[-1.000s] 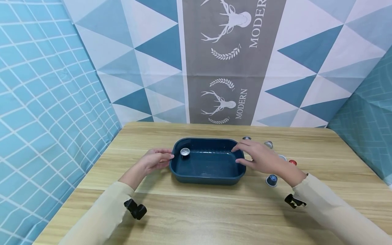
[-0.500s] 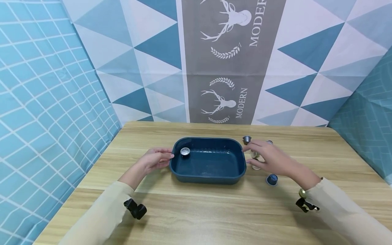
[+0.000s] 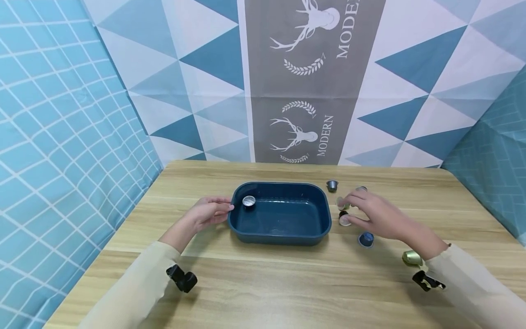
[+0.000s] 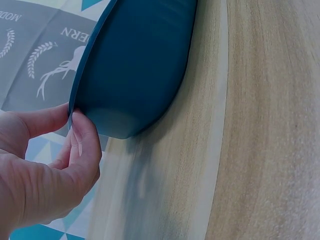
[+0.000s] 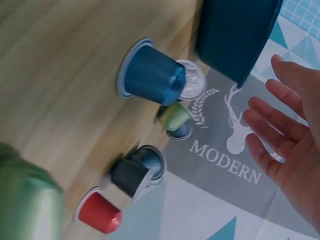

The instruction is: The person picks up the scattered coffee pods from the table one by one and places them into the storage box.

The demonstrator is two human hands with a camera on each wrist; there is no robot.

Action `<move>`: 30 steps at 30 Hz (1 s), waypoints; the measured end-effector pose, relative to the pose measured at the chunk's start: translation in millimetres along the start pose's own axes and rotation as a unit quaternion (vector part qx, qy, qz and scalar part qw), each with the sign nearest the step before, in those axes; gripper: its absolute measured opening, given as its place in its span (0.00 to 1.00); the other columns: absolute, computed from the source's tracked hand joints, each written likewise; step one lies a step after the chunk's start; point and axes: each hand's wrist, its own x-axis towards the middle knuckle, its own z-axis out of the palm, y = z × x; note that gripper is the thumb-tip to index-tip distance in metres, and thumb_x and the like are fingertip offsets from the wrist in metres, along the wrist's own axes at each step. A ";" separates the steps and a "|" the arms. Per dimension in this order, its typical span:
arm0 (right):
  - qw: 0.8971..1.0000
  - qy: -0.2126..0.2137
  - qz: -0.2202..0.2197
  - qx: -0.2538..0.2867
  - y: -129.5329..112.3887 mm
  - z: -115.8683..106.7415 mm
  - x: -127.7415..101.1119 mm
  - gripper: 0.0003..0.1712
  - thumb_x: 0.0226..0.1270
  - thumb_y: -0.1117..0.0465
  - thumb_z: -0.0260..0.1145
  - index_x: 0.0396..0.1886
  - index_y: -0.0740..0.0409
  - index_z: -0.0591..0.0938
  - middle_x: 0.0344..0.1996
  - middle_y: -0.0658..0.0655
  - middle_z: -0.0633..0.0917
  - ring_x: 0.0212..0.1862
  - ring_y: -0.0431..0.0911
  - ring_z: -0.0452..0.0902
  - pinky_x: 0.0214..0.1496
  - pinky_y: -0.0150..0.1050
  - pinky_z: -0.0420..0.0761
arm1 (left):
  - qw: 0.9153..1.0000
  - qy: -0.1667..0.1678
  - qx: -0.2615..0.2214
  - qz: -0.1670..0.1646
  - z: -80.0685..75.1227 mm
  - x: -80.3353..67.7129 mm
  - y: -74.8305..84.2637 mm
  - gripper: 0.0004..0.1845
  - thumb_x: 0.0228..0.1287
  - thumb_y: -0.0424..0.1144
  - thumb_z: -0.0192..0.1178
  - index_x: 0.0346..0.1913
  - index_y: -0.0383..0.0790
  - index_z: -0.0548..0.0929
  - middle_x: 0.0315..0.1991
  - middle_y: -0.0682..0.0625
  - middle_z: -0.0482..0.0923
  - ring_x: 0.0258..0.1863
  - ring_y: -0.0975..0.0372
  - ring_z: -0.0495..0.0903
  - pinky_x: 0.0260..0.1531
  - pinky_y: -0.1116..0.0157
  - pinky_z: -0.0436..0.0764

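A dark blue rectangular basin (image 3: 279, 239) stands on the table with one coffee capsule (image 3: 248, 201), silver lid up, inside at its left end. My left hand (image 3: 211, 211) pinches the basin's left rim between thumb and fingers, as the left wrist view shows. Off the basin's right end, my right hand (image 3: 380, 214) hovers palm down with fingers apart, nothing between them. Under its fingertips lie a white-lidded capsule (image 3: 344, 220) and a light green capsule (image 5: 175, 117). A blue capsule (image 3: 365, 239) lies just in front of that hand.
Around the right hand are more capsules: a dark grey one (image 3: 332, 186) behind, a green one (image 3: 412, 258) beside the wrist, plus a black one (image 5: 132, 177) and a red one (image 5: 100, 212) in the right wrist view. A patterned cloth (image 3: 304, 82) hangs behind the table (image 3: 263, 283).
My right hand has moved from over the basin's right end rightward to above the capsules. A green capsule has come into view by the right wrist. My left hand stays on the rim.
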 end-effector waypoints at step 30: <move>0.997 -0.059 0.046 -0.022 6.6 19.9 -47.8 0.17 0.53 0.56 0.75 0.43 0.49 0.83 0.40 0.45 0.83 0.38 0.36 0.77 0.36 0.33 0.80 | 1.000 -0.004 -0.010 -0.004 -0.5 0.4 1.3 0.22 0.65 0.34 0.61 0.60 0.32 0.73 0.33 0.57 0.80 0.33 0.68 0.79 0.38 0.72 0.82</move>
